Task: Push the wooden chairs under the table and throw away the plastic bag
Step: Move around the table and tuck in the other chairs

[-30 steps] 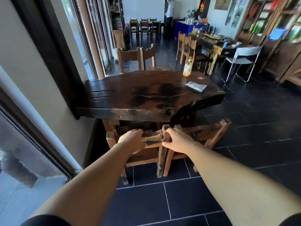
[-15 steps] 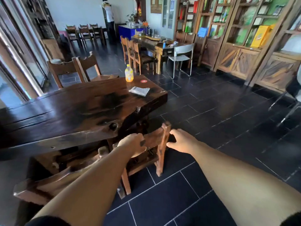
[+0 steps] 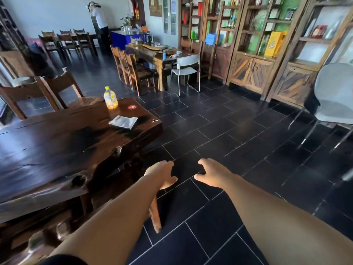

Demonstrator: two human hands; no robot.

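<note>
Both hands off the chairs now! A second ago they gripped two chair backs; here the left hand (image 3: 162, 174) and right hand (image 3: 213, 173) hang empty over black floor tiles, fingers loosely spread, just off the corner of the dark, glossy, rough-edged slab wooden table (image 3: 57, 150). A pale wooden chair leg (image 3: 155, 217) pokes out beneath the table's near edge. On its far end: a folded silvery plastic bag (image 3: 123, 122), beyond it a yellow drink bottle (image 3: 110, 98), liquid inside.
</note>
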